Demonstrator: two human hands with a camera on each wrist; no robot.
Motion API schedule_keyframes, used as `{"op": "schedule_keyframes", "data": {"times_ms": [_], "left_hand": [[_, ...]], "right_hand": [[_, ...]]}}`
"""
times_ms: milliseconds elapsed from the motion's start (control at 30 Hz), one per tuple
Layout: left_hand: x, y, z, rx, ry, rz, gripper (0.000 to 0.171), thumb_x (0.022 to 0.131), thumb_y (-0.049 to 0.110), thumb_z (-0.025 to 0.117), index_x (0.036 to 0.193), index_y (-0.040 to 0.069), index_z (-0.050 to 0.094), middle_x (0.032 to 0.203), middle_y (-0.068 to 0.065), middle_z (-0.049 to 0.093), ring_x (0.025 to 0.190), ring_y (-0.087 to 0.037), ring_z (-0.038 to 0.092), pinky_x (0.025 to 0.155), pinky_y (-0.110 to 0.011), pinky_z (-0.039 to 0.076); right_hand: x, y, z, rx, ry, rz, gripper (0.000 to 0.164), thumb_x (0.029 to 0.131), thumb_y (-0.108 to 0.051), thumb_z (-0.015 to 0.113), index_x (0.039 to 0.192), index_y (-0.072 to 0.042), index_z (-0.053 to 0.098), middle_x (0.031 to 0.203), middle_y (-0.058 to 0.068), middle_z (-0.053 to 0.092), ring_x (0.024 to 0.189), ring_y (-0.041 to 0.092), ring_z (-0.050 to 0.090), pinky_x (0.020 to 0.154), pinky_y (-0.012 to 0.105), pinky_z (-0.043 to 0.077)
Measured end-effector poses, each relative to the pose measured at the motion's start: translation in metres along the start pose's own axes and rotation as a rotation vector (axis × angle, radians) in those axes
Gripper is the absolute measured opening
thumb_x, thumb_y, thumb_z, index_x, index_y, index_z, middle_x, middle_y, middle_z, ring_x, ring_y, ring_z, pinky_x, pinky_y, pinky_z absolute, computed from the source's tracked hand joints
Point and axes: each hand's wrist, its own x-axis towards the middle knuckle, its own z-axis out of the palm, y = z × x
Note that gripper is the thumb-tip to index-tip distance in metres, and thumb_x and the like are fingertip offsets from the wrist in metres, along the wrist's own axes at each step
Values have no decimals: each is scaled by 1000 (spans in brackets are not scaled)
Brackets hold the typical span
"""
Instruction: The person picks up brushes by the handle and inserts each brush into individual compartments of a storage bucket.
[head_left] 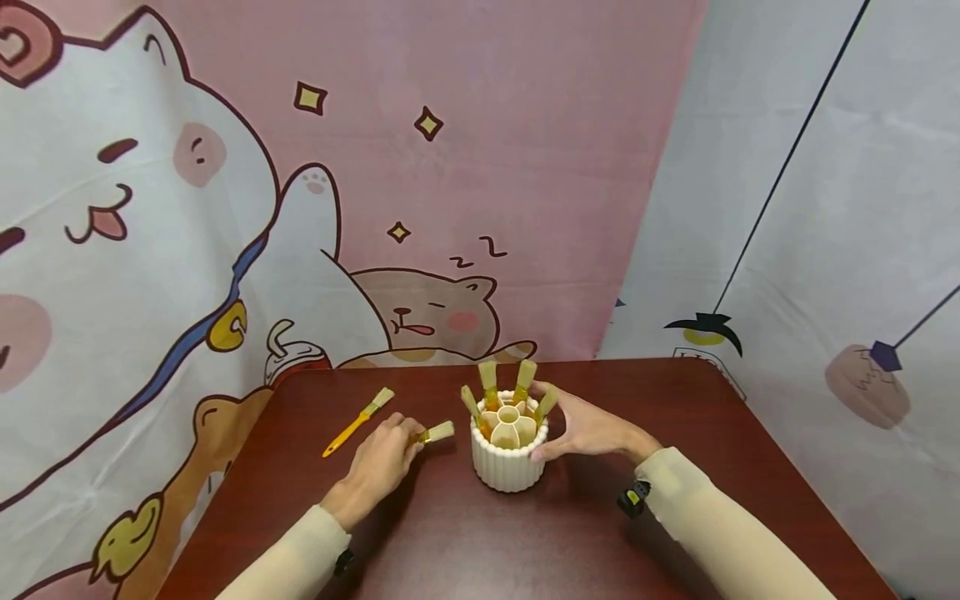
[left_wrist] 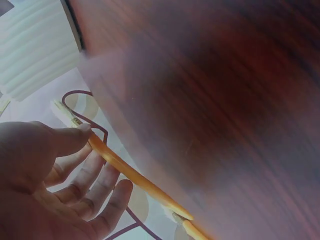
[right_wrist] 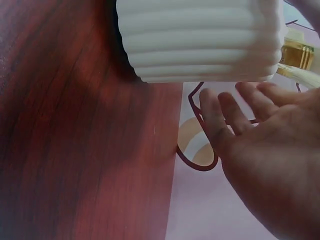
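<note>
A white ribbed brush holder (head_left: 508,467) with a divided top stands upright on the table, several paintbrushes (head_left: 526,379) in its compartments with bristles up. To its left, my left hand (head_left: 384,457) pinches another paintbrush (left_wrist: 132,174) between thumb and fingers; its orange handle and pale bristles show in the left wrist view. Against the holder's right side lies my right hand (head_left: 592,427), thumb at the front and fingers toward the back. In the right wrist view its fingers (right_wrist: 215,117) look loosely extended along the holder; firm contact is hard to judge.
A loose paintbrush (head_left: 358,422) with a yellow-orange handle lies on the dark red table (head_left: 480,546), left of my left hand. Behind the table hangs a pink and white cartoon cloth (head_left: 510,208).
</note>
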Motion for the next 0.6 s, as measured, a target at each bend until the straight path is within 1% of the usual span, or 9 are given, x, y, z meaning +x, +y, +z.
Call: {"op": "schedule_keyframes", "data": {"times_ms": [100, 200, 300, 400, 467, 567, 600], "left_hand": [[0, 1, -3, 4, 15, -6, 19, 101, 8, 91, 119, 7, 84, 109, -7, 75, 94, -22, 73, 80, -42, 68], [0, 2, -5, 1, 27, -15, 20, 102, 9, 91, 121, 8, 83, 110, -7, 75, 92, -21, 73, 80, -42, 67], [0, 4, -8, -13, 41, -35, 22, 103, 11, 90, 123, 8, 83, 114, -9, 76, 91, -20, 73, 80, -42, 67], [0, 6, -10, -40, 61, -62, 23, 104, 12, 89, 125, 8, 82, 115, -9, 76, 88, -18, 71, 77, -39, 65], [0, 7, -11, -53, 82, -74, 23, 105, 14, 89, 126, 8, 81, 116, -9, 75, 87, -17, 69, 77, -37, 64], [0, 10, -11, -76, 131, -79, 25, 105, 15, 89, 127, 8, 79, 116, -11, 75, 86, -18, 68, 77, -38, 64], [0, 10, -12, -84, 149, -80, 25, 105, 15, 88, 127, 7, 79, 116, -11, 75, 87, -19, 69, 78, -39, 64]], "right_hand": [[4, 2, 0, -15, -22, 4, 116, 88, -44, 103, 178, -7, 39, 181, 16, 48, 167, 40, 49, 137, 75, 37], [4, 3, 0, -33, -27, 14, 118, 88, -46, 103, 178, -4, 39, 182, 18, 47, 169, 42, 47, 137, 74, 36], [5, 5, 2, -30, -15, 16, 118, 87, -45, 104, 178, -4, 40, 182, 17, 48, 168, 41, 48, 137, 72, 36], [5, 7, 5, -2, -3, 16, 116, 87, -44, 105, 177, -7, 41, 177, 13, 55, 164, 36, 54, 136, 68, 40], [5, 7, 8, 22, 3, 14, 113, 87, -43, 105, 175, -11, 43, 173, 8, 59, 160, 31, 58, 135, 62, 44], [4, 5, 11, 55, 14, -2, 106, 87, -40, 106, 171, -16, 46, 166, 2, 65, 152, 23, 64, 128, 45, 53], [4, 5, 12, 66, 18, -13, 104, 87, -38, 106, 170, -17, 47, 163, 3, 66, 149, 22, 66, 124, 40, 55]]}}
